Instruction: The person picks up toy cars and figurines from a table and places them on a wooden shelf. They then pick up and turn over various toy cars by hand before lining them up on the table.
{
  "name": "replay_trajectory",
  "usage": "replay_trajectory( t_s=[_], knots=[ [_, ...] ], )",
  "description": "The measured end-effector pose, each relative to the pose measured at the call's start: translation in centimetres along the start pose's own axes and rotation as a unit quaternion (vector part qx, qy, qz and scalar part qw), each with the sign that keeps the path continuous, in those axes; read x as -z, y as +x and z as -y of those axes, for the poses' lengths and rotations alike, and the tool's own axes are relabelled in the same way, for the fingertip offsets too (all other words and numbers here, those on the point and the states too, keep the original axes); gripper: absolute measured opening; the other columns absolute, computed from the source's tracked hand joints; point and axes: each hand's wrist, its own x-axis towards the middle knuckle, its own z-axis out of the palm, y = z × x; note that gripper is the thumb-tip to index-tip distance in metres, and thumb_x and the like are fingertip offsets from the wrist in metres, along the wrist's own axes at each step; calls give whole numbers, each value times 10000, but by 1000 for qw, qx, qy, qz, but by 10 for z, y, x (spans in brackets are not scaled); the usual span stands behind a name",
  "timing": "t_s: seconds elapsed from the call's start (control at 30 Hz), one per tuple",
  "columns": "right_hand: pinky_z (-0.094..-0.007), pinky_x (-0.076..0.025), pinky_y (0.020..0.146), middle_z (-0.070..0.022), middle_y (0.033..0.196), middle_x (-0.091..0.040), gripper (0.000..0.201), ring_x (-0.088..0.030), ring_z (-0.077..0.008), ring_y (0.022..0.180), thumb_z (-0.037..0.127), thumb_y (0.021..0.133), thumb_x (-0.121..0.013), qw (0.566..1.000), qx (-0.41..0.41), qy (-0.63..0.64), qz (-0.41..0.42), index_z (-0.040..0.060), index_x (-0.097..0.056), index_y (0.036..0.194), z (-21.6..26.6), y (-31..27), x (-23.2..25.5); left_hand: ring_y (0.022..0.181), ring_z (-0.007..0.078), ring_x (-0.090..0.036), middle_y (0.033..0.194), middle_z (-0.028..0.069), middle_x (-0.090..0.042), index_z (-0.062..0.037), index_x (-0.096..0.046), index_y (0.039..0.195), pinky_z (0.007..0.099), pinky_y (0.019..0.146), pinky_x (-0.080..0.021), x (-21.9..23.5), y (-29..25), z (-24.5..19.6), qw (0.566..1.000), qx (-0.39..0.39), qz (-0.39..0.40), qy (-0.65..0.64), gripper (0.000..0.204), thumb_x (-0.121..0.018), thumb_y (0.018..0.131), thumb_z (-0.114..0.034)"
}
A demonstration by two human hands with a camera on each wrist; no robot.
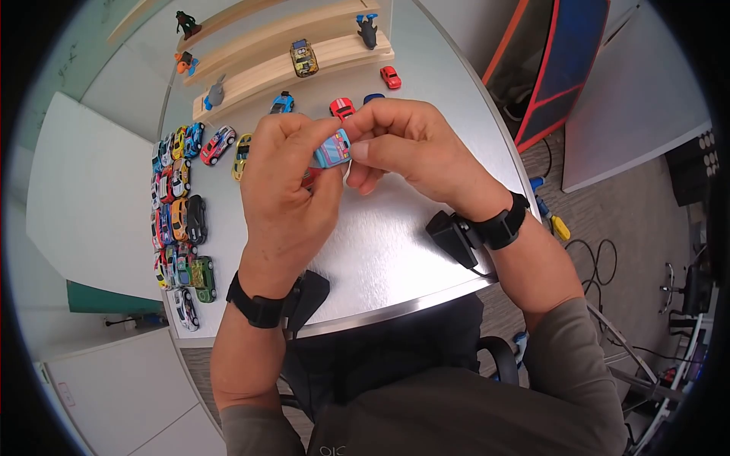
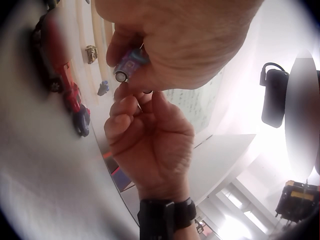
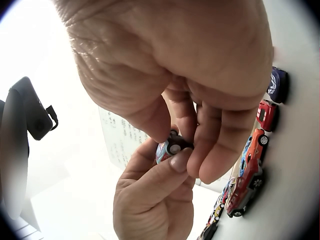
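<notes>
Above the table, my left hand (image 1: 283,178) grips a small light-blue and purple toy car (image 1: 331,152) between thumb and fingers. My right hand (image 1: 422,148) pinches the car's other end with curled fingers, thumb tip against it. In the left wrist view one wheel of the toy car (image 2: 121,76) shows beside the left thumb. From the right wrist, the dark underside and wheels of the toy car (image 3: 176,146) appear between both hands' fingertips. Part of a red toy car (image 1: 310,178) shows on the table behind the left hand.
Rows of toy cars (image 1: 179,209) line the table's left side. Wooden shelves (image 1: 289,64) at the back bear a yellow-black car (image 1: 303,58) and toy animals. A red striped car (image 1: 342,108), a blue car (image 1: 282,102) and a small red car (image 1: 390,77) stand before them.
</notes>
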Motion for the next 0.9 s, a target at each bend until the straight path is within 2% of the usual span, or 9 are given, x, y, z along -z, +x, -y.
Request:
replay_trajectory(
  t_s=[0.2, 0.27, 0.5, 0.57, 0.9],
  knots=[
    [-274, -589, 647, -91, 856, -698, 88, -705, -147, 724, 68, 952, -633, 1000, 6, -5, -6, -14, -648, 979, -1, 0, -1, 937, 209, -594, 1017, 89, -613, -40, -708, 1148, 303, 821, -486, -2, 0, -1, 1000, 10, 1, -9, 463, -641, 719, 121],
    [-274, -589, 644, -90, 849, -697, 80, -704, -147, 718, 66, 950, -636, 1000, 5, -5, -7, -11, -646, 966, -1, -1, -1, 856, 229, -611, 1002, 109, -590, -30, -709, 1112, 312, 681, -498, -1, 2, -2, 1000, -15, 0, 14, 394, -675, 749, 121],
    [-280, -591, 633, -92, 837, -693, 67, -705, -153, 701, 61, 945, -643, 1000, -7, 13, -4, -6, -642, 939, 0, -2, 0, 847, 246, -612, 996, 119, -597, -32, -715, 1106, 323, 666, -497, -2, 1, 0, 998, -45, -6, 32, 388, -675, 752, 122],
    [-282, -592, 633, -94, 835, -693, 64, -705, -154, 697, 58, 944, -642, 1000, -7, 20, -2, -5, -641, 932, -1, -1, 0, 901, 207, -588, 998, 82, -596, -55, -717, 1160, 300, 768, -482, -2, -1, 2, 999, -25, 1, 23, 499, -679, 693, 116],
    [-282, -593, 638, -99, 807, -696, 70, -701, -154, 684, 46, 935, -639, 999, 2, 44, 8, 10, -633, 875, -5, -1, 2, 873, 191, -590, 998, 86, -602, -42, -720, 1161, 286, 729, -482, -3, -2, 2, 1000, -27, 5, 6, 490, -684, 702, 123]
  ],
)
